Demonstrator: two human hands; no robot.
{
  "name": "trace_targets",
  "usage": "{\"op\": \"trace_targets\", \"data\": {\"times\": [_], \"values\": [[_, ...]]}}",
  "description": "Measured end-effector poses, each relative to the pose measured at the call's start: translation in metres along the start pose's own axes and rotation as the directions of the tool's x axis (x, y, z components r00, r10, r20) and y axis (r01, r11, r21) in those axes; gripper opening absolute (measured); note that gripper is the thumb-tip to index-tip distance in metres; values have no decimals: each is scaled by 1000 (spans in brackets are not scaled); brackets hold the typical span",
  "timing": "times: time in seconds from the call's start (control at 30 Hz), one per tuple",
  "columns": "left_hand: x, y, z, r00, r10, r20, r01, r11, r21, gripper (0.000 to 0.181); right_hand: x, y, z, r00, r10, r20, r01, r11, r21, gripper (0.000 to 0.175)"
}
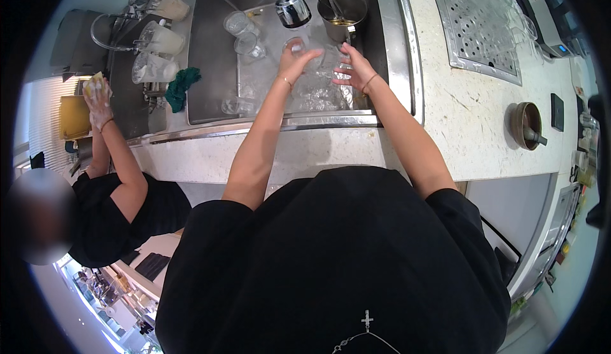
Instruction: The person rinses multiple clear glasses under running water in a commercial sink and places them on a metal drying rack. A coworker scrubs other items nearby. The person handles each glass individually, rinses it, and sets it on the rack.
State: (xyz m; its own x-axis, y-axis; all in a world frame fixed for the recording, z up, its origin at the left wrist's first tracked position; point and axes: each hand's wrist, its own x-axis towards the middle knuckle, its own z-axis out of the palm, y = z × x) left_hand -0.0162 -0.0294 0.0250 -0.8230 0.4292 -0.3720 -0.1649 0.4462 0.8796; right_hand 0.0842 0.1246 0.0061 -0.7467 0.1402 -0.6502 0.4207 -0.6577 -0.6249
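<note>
My left hand [295, 65] is around a clear drinking glass [315, 61] below the chrome faucet head [293, 11]. The glass is see-through, and its outline blends with the wet sink floor. To its right, my right hand [357, 69] is raised over the sink with its fingers spread, holding nothing that I can make out. Clear glasses [250, 45] stand in the stainless steel sink [215, 82] left of my hands, and another glass [237, 106] lies near the front wall. Behind my right hand is a metal pot [342, 29] with utensils and some liquid in it.
A co-worker's soapy hand [98, 98] holds a yellow sponge at the left basin. Plastic pitchers [160, 39] and a green scrubbing cloth [182, 88] sit on the divider. At right are a perforated drain tray [501, 65] with glassware and a brown bowl [518, 126].
</note>
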Motion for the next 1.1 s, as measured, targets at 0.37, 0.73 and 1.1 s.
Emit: {"op": "trace_targets", "data": {"times": [0.37,0.73,1.1], "values": [[-19,10,-1,951,0,309,133,903,-409,66,-3,-3,1,984,-107,146,114,993,-38,46],[6,-12,7,991,-29,131,32,999,-24,70,-4,3,2,989,-128,77,137,981,-135,45],[-9,-8,-5,850,-18,527,401,671,-624,69,-9,-9,5,977,-44,209,37,999,37,55]]}}
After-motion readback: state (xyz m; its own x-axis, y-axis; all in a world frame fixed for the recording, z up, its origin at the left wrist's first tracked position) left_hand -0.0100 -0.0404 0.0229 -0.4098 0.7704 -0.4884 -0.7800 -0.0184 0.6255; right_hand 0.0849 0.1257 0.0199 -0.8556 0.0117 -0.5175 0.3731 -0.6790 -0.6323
